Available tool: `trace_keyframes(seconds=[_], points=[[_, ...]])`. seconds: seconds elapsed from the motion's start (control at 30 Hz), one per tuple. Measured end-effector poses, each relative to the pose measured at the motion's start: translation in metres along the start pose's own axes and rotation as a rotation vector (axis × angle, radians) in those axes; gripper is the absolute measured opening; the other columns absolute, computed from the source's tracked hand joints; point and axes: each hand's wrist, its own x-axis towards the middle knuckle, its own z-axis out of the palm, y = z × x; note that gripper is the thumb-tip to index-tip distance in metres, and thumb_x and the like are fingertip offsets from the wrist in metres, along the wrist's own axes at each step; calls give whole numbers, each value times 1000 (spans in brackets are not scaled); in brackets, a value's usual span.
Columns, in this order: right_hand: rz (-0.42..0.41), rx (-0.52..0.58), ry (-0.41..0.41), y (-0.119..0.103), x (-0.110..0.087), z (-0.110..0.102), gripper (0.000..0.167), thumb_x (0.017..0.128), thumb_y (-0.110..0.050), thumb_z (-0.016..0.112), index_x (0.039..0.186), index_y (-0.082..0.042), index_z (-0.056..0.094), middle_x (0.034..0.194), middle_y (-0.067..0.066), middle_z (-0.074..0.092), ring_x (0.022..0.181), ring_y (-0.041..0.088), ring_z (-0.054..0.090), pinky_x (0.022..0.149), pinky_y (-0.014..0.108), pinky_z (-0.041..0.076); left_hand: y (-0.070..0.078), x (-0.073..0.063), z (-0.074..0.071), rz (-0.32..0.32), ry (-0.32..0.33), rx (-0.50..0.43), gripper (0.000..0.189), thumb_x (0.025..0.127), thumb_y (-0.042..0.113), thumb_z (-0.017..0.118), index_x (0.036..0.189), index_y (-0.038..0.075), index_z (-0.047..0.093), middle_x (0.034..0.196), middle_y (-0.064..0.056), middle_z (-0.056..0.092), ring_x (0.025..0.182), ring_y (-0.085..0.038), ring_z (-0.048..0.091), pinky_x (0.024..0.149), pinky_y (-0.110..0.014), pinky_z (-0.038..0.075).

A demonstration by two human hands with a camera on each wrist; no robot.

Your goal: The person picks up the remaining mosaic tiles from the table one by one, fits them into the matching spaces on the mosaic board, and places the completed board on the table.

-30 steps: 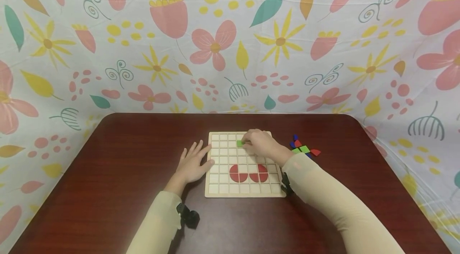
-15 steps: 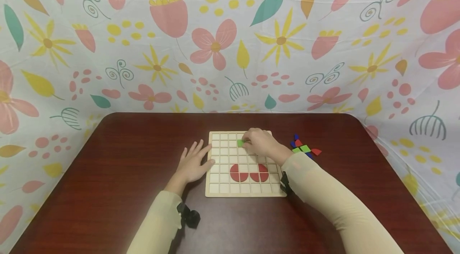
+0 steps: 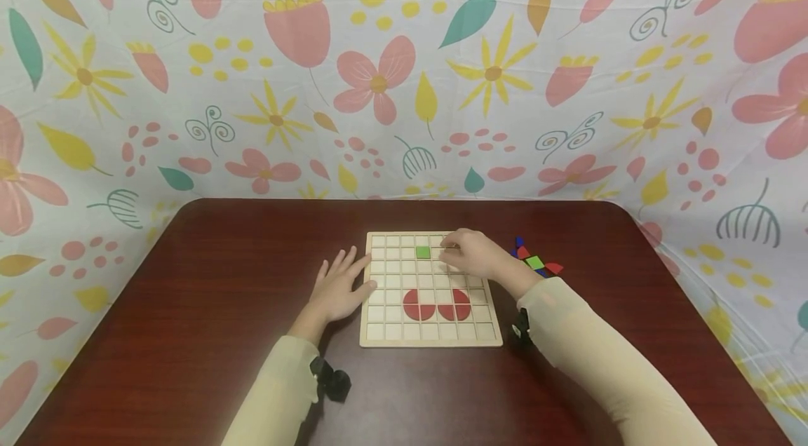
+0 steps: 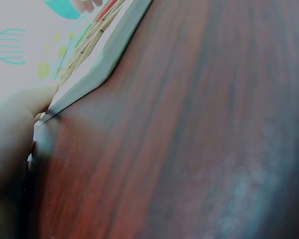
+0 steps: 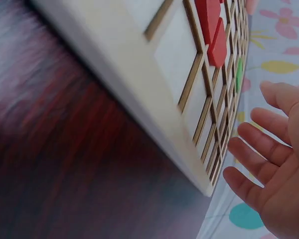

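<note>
A square wooden grid board lies on the table. In its upper part a green square tile fills one cell. Red rounded pieces form two part-circles in the lower rows. My left hand lies spread at the board's left edge; thumb and a fingertip touch the rim. Over the upper right of the board is my right hand, just right of the green tile. The right wrist view shows its fingers loosely bent, with nothing between them.
Right of the board lies a small pile of loose pieces: a green tile, a red piece and several blue ones. The dark wooden table reaches back to a flower-patterned cloth. Each wrist carries a black device.
My right hand has let go of the green tile and moved a little to the right, leaving the tile in its cell. My left hand has stayed put.
</note>
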Motion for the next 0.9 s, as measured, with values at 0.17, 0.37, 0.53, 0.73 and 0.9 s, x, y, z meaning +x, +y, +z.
trace_keyframes(seconds=[0.17, 0.37, 0.53, 0.73, 0.9], points=[[35, 46, -9, 7, -9, -3, 43, 94, -33, 57, 127, -6, 58, 126, 13, 58, 108, 27, 61, 88, 44, 52, 0, 0, 0, 3, -2, 1, 60, 95, 52, 42, 150, 29, 28, 159, -6, 14, 148, -28, 7, 116, -57, 0], [37, 34, 19, 10, -20, -6, 46, 93, -35, 57, 129, -6, 56, 129, 13, 58, 113, 31, 59, 91, 47, 51, 1, 0, 1, 5, 2, 12, 60, 95, 52, 42, 150, 29, 28, 159, -6, 14, 148, -28, 7, 116, -58, 2], [-1, 29, 56, 11, -31, -10, 46, 93, -33, 59, 128, -3, 56, 125, 15, 60, 111, 32, 59, 89, 47, 51, 1, 0, 1, -1, 2, 16, 61, 95, 52, 42, 150, 29, 28, 159, -6, 14, 148, -28, 7, 117, -57, 1], [-9, 14, 95, 19, -41, -11, 47, 92, -31, 60, 129, -3, 56, 122, 15, 62, 108, 30, 59, 86, 47, 51, 2, -1, 1, 15, 19, 13, 60, 95, 50, 44, 149, 26, 31, 159, -8, 16, 148, -30, 9, 116, -58, 3], [19, 2, 139, 24, -46, -12, 46, 91, -32, 62, 127, -4, 57, 120, 14, 63, 106, 30, 61, 87, 47, 51, 3, -2, 0, 19, 22, 12, 60, 95, 49, 44, 149, 26, 31, 159, -8, 16, 148, -30, 9, 116, -59, 3]])
